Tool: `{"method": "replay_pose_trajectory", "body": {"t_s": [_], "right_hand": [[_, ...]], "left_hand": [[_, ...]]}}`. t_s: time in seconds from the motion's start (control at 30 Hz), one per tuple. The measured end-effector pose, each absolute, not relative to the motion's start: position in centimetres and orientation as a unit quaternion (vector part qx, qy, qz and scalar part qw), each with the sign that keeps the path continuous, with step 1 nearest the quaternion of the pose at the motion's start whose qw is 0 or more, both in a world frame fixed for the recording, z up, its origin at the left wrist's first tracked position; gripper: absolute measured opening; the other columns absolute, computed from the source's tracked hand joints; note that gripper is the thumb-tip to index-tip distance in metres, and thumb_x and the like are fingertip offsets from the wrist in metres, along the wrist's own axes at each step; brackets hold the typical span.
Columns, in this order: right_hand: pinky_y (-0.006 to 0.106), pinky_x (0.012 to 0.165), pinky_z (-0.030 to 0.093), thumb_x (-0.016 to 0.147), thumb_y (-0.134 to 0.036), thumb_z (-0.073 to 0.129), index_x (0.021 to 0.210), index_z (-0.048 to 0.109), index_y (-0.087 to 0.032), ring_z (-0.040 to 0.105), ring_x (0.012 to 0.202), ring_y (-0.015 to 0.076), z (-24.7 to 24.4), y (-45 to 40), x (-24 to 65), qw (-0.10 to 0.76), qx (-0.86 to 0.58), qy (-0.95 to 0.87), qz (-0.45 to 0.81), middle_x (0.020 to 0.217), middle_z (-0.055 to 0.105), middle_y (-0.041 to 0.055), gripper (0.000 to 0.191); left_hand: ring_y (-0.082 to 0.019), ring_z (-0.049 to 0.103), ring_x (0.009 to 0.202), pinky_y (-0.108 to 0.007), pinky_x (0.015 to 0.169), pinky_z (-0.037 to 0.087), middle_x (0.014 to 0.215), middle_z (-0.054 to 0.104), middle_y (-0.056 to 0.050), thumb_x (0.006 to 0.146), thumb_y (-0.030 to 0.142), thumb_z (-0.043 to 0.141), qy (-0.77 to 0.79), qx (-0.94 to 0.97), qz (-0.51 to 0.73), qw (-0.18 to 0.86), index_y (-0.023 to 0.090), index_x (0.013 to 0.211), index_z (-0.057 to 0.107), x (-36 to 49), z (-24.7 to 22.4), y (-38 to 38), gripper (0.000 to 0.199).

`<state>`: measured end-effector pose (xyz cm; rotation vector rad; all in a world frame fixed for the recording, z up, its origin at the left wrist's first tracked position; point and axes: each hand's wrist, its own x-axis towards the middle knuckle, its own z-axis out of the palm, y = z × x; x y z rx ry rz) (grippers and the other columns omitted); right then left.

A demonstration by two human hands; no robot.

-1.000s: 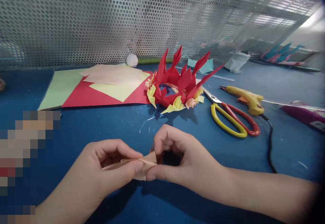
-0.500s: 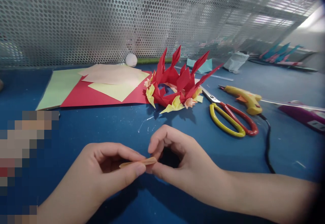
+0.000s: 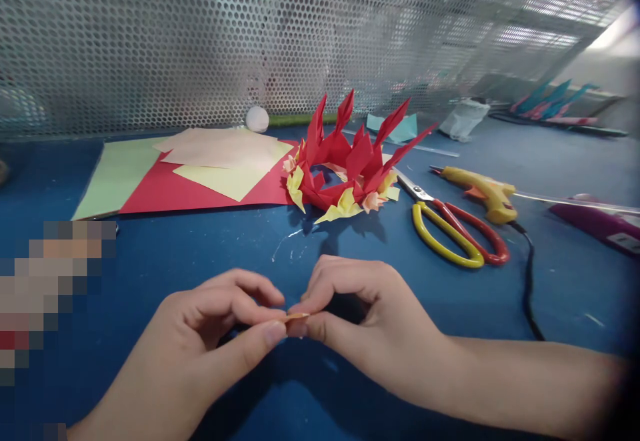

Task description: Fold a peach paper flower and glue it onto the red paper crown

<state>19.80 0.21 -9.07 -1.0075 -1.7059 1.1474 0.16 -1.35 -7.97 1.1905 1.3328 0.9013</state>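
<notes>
Peach paper (image 3: pixel 297 317), lower ctr of frame: L hand (image 3: pixel 200 337) & R hand (image 3: pixel 377 307), each grip pinched on it; uneven pull btwn the 2 could crumple or tear it.

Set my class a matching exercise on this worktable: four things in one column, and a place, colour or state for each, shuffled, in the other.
Column A
1. Scissors
2. Glue gun
3. White ball
4. Small peach piece of paper

Column B
a. At the foot of the perforated metal panel
b. Pinched between the fingertips of the left hand and right hand
c. One yellow handle, one red
d. Yellow, with a black cord

Right pairs: 1-c, 2-d, 3-a, 4-b
</notes>
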Motion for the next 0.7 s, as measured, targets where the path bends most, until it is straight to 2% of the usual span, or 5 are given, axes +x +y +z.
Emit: {"method": "replay_pose_trajectory", "body": {"t_s": [0.1,0.2,0.4,0.6,0.7], "right_hand": [[0.022,0.062,0.053,0.079,-0.011,0.082,0.073,0.081,-0.023,0.067,0.065,0.0126,-9.1,0.3,19.92,0.408,-0.395,-0.69,0.449,0.067,0.074,-0.001,0.013],[0.023,0.064,0.055,0.083,-0.018,0.082,0.082,0.083,-0.023,0.067,0.066,0.0128,-9.18,0.53,19.91,0.417,-0.384,-0.678,0.467,0.072,0.075,-0.001,0.005],[0.023,0.068,0.057,0.087,-0.015,0.073,0.115,0.072,-0.02,0.07,0.07,0.0124,-9.37,0.76,19.91,0.4,-0.379,-0.684,0.478,0.076,0.075,-0.0029,0.028],[0.019,0.069,0.057,0.093,-0.01,0.07,0.09,0.065,-0.021,0.07,0.074,0.0109,-9.62,0.85,20.46,0.423,-0.324,-0.76,0.373,0.084,0.074,-0.0005,0.012],[0.017,0.078,0.059,0.095,-0.004,0.063,0.09,0.068,-0.02,0.072,0.083,0.0112,-9.46,0.85,20.66,0.416,-0.26,-0.81,0.322,0.09,0.074,0.003,0.017]], "left_hand": [[-0.017,0.066,0.08,-0.016,0.07,0.056,0.08,0.068,0.0,0.064,0.03,0.081,0.567,0.52,0.391,0.505,0.03,0.049,0.076,0.51,-7.85,-1.49,0.016],[-0.015,0.066,0.066,-0.017,0.061,0.054,0.069,0.07,0.004,0.065,0.031,0.082,0.573,0.489,0.392,0.527,0.031,0.053,0.075,0.7,-7.72,-1.55,0.014],[-0.013,0.07,0.065,-0.012,0.059,0.052,0.065,0.078,0.006,0.069,0.043,0.083,0.593,0.433,0.395,0.552,0.029,0.064,0.072,0.75,-7.66,-1.56,0.018],[-0.017,0.077,0.076,-0.015,0.067,0.059,0.077,0.081,0.006,0.066,0.033,0.085,0.587,0.455,0.389,0.545,0.032,0.088,0.075,0.95,-7.82,-1.78,0.024],[-0.013,0.075,0.074,-0.01,0.068,0.056,0.076,0.083,0.006,0.074,0.037,0.082,0.556,0.479,0.374,0.567,0.033,0.082,0.082,0.82,-7.81,-1.54,0.009]]}}
